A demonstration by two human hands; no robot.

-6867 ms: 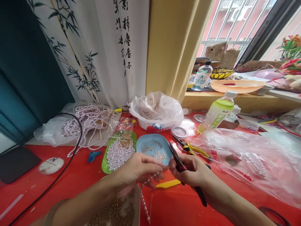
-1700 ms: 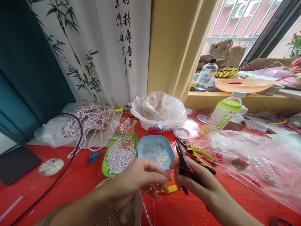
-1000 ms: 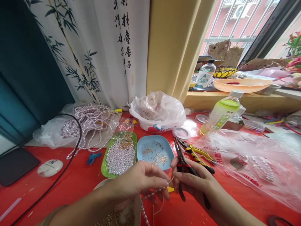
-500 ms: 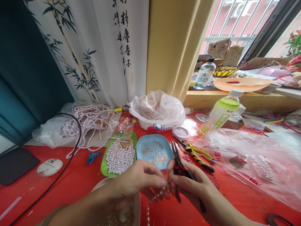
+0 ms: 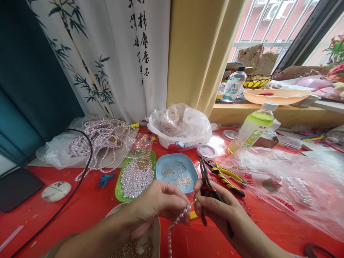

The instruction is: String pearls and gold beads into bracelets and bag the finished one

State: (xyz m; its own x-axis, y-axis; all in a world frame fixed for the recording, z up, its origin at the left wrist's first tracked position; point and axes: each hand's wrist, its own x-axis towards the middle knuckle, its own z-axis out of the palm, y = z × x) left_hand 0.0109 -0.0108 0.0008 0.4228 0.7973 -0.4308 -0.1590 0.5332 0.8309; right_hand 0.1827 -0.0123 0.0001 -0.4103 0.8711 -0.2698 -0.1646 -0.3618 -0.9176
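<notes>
Between thumb and fingers, my left hand [image 5: 163,202] pinches a strand of pearl beads [image 5: 177,219], which hangs down toward the table's near edge. My right hand [image 5: 219,206] is closed around black pliers with red trim [image 5: 205,181], their jaws pointing up and away. Its thumb and fingertip also meet the gold-coloured end of the strand. Just beyond the hands is a blue tray [image 5: 164,163] with small metal findings and pins. Left of it, a green tray [image 5: 117,191] holds loose pearl and gold beads. Below my left forearm, a pale container [image 5: 158,233] of gold beads is partly covered.
Yellow-and-black pliers [image 5: 228,179] lie right of the blue tray. A bag-lined bowl [image 5: 180,132] stands behind it. Pearl strands [image 5: 99,138] are heaped at the left, near a black cable [image 5: 90,154]. A drink bottle [image 5: 252,125] and a clear plastic bag [image 5: 285,190] occupy the right.
My hands have moved slightly apart, and more of the strand's gold end shows between them. The pliers have tilted a little, and a yellow patch now shows below the hands.
</notes>
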